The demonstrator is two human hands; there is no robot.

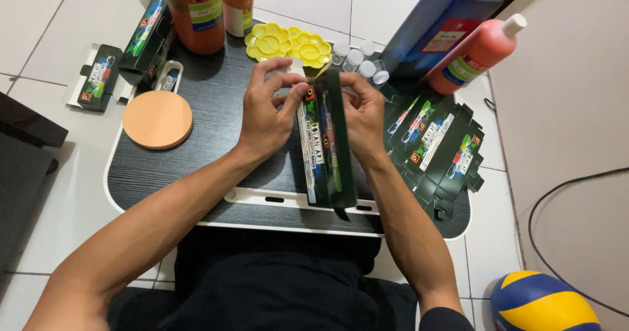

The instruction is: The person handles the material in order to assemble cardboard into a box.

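Head view: two hands grip a dark carton over the middle of the counter.

The black counter (216,174) carries flat dark cartons (436,147) at its right edge, an orange round disc (157,119) at its left edge and yellow palettes (288,45) at its far edge. The long dark carton (327,147) stands on end; left hand (265,111) and right hand (363,111) have their fingers closed on its top flap.

So the folding carton (326,141) sits mid-frame on the lap table (216,102), between both hands. Flat cartons (436,147) stack at right, round disc (158,119) at left, palettes (288,45) and small jars (357,57) above centre, bottles along the top, ball (540,303) in the lower right corner.
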